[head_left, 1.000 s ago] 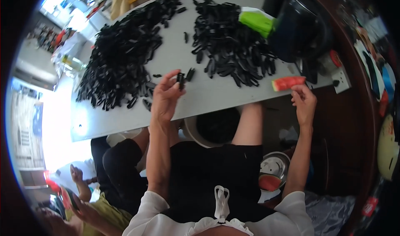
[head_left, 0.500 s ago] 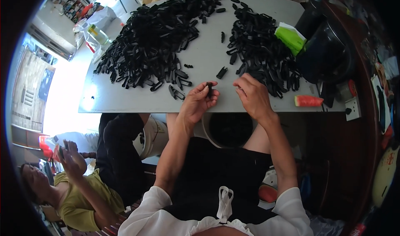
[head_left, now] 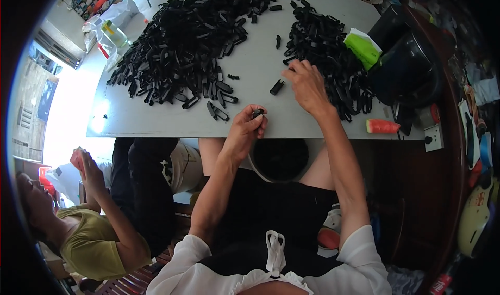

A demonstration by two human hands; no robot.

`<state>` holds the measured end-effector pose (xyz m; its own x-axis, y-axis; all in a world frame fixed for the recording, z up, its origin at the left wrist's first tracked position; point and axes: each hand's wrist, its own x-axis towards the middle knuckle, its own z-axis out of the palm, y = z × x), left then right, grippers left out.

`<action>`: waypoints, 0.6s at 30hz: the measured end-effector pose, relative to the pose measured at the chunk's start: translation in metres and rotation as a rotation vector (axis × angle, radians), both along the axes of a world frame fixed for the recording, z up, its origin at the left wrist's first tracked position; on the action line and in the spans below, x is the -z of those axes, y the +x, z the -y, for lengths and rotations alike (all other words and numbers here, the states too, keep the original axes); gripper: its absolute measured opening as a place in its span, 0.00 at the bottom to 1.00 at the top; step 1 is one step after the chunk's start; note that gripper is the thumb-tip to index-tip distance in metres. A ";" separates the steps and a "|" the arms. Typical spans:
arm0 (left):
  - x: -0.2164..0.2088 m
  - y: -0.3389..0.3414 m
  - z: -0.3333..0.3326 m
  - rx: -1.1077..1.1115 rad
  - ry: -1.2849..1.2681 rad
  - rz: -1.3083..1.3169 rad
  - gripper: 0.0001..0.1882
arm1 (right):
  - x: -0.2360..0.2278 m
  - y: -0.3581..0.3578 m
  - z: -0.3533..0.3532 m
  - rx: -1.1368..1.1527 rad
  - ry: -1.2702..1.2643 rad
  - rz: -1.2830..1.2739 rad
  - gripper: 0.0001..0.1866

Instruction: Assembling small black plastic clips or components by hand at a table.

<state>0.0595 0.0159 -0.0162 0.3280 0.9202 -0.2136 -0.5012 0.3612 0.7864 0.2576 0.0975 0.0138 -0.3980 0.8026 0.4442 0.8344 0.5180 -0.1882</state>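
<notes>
My left hand (head_left: 242, 131) is over the table's near edge, its thumb and fingers closed round a small black plastic part (head_left: 257, 113), most of it hidden by the fingers. My right hand (head_left: 308, 89) hovers at the left edge of the right-hand pile (head_left: 333, 60) of black plastic parts, fingers bent and apart, with nothing visible in them. Just left of it on the tabletop lies a single black part (head_left: 277, 87) with two prongs. A larger heap (head_left: 182, 45) of similar black parts covers the table's left side, and a loose pronged piece (head_left: 217, 111) rests before it.
On the right stand a green packet (head_left: 363, 49), a black rounded container (head_left: 403, 68) and a watermelon slice (head_left: 383, 126). Below the table edge is a bucket (head_left: 253, 164) with dark contents. A co-worker (head_left: 99, 237) at left holds a watermelon slice (head_left: 78, 162). A clear bottle (head_left: 114, 33) stands far left.
My right hand has moved up and slightly left toward the right-hand pile. My left hand has tilted the black part it holds. The co-worker's hands have shifted.
</notes>
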 end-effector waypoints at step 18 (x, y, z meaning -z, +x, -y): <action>0.006 0.003 0.012 -0.171 0.031 0.117 0.11 | -0.012 -0.018 0.068 -0.206 -0.567 -0.649 0.09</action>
<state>0.0628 0.0044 -0.0221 0.1874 0.9701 -0.1540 -0.6421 0.2396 0.7282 0.2400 0.0297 0.0255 -0.3668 0.9106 0.1902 0.3744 0.3317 -0.8659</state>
